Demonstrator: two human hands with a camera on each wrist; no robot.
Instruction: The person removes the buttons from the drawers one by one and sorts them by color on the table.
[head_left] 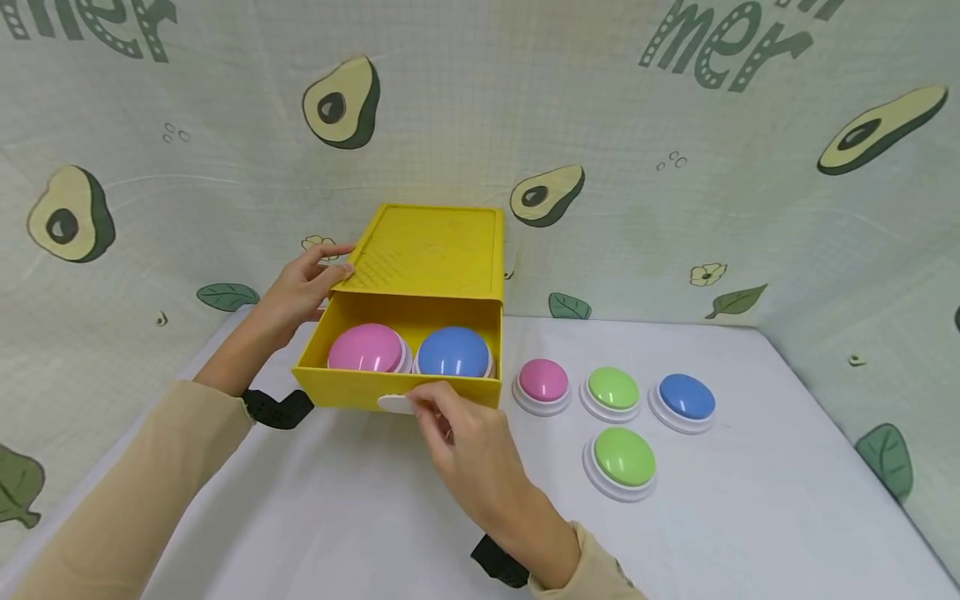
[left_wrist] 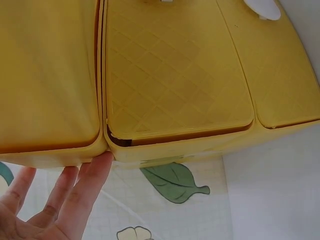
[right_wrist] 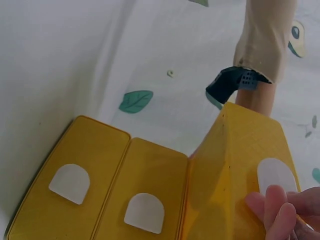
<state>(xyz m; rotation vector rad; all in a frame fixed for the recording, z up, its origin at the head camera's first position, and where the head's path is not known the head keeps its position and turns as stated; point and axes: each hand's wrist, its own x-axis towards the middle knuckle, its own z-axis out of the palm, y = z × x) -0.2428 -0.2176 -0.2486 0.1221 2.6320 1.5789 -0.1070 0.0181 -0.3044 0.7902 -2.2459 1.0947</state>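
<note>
A yellow drawer cabinet (head_left: 435,250) stands at the back of the table, its top drawer (head_left: 337,390) pulled out towards me. Inside the drawer sit a large pink push button (head_left: 366,347) and a large blue push button (head_left: 453,352), side by side on white bases. My right hand (head_left: 480,458) pinches the drawer's white tab handle (right_wrist: 274,172) between thumb and fingers. My left hand (head_left: 296,287) rests against the cabinet's left side near the top, its straight fingers (left_wrist: 90,182) touching the yellow wall in the left wrist view.
Right of the cabinet stand a small pink button (head_left: 543,381), a small green one (head_left: 612,388), a small blue one (head_left: 686,397) and a larger green one (head_left: 625,457). Below the pulled-out drawer are two closed drawers (right_wrist: 95,145) with white tabs. A patterned cloth (head_left: 450,125) hangs behind.
</note>
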